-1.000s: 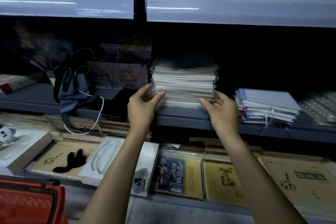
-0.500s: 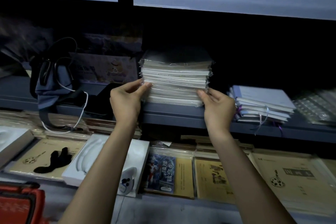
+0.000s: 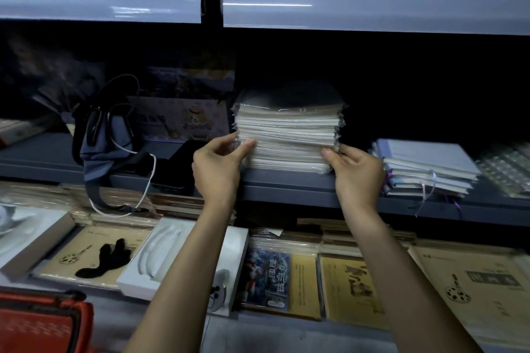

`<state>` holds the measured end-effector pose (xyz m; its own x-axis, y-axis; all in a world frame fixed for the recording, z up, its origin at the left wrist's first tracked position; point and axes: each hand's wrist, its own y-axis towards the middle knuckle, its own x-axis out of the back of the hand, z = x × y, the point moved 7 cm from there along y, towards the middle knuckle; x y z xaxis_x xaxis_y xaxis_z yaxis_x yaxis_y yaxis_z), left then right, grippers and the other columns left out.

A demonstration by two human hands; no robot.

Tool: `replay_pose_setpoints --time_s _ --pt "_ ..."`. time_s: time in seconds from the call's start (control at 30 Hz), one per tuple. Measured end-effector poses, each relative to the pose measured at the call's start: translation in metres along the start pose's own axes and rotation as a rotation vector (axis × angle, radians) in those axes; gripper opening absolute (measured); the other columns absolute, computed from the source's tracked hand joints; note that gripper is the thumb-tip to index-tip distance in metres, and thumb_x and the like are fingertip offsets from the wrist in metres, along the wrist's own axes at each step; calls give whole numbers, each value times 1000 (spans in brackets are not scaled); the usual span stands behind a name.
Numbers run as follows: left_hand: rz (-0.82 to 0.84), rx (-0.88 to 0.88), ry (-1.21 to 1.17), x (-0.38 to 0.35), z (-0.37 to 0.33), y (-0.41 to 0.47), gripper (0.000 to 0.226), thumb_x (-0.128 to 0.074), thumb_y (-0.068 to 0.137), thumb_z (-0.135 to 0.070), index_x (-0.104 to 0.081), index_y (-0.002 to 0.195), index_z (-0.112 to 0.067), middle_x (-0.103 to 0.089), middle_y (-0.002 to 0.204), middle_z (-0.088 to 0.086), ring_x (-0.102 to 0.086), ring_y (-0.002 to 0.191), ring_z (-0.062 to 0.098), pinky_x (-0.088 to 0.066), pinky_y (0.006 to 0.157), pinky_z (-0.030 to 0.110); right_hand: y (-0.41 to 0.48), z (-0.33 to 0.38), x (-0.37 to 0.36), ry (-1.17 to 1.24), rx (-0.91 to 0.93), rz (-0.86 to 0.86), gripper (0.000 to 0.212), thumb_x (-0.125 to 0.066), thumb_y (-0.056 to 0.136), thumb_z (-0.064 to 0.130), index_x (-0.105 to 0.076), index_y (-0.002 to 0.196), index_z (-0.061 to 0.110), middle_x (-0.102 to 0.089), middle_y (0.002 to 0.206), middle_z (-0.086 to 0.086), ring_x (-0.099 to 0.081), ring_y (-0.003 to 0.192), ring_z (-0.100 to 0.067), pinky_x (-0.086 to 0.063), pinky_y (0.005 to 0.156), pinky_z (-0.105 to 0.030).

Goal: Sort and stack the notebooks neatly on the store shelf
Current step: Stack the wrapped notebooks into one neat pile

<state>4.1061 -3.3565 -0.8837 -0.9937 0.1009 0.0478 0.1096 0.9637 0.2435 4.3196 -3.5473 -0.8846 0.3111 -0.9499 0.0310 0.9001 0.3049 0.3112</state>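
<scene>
A tall stack of plastic-wrapped white notebooks [image 3: 288, 135] stands on the dark grey middle shelf [image 3: 286, 185]. My left hand [image 3: 218, 166] grips the stack's lower left corner, thumb on its front face and fingers round the side. At the lower right corner, my right hand [image 3: 358, 173] holds the stack the same way, thumb against the front edge. The stack's back half fades into the dark shelf bay.
A lower stack of pale blue notebooks [image 3: 424, 166] with ribbons lies right of the main stack. A grey bag [image 3: 106, 140] with a white cable sits to the left. Brown sketch pads [image 3: 352, 286] and white boxes [image 3: 177, 255] fill the shelf below. A red basket [image 3: 37, 324] is bottom left.
Both hands stay on the stack's lower corners. My left fingers have closed further round the left side. The view has shifted slightly.
</scene>
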Motion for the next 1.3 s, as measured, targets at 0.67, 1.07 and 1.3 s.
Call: replay_pose_setpoints --time_s 0.67,1.07,1.3 --pt "59 -88 -114 -9 -4 -2 42 -89 83 -39 -76 120 -25 -75 118 -9 -67 109 -4 -56 101 30 -20 16 0 143 -9 -10 55 -81 88 22 -63 136 5 -71 112 8 -66 96 12 -52 85 -9" --pt "28 -27 -255 -13 -5 5 30 -94 77 -21 -80 104 -20 -79 95 -5 -74 97 7 -60 96 30 -8 8 3 179 -107 -108 37 -87 81 21 -77 115 8 -79 96 4 -75 89 -4 -63 87 -35" --pt "8 -5 -265 -15 -5 7 34 -96 74 -21 -83 105 -15 -81 91 -2 -76 94 12 -61 94 34 -2 5 5 158 -127 -167 23 -89 79 21 -81 99 15 -78 78 9 -76 77 -7 -64 75 -34"
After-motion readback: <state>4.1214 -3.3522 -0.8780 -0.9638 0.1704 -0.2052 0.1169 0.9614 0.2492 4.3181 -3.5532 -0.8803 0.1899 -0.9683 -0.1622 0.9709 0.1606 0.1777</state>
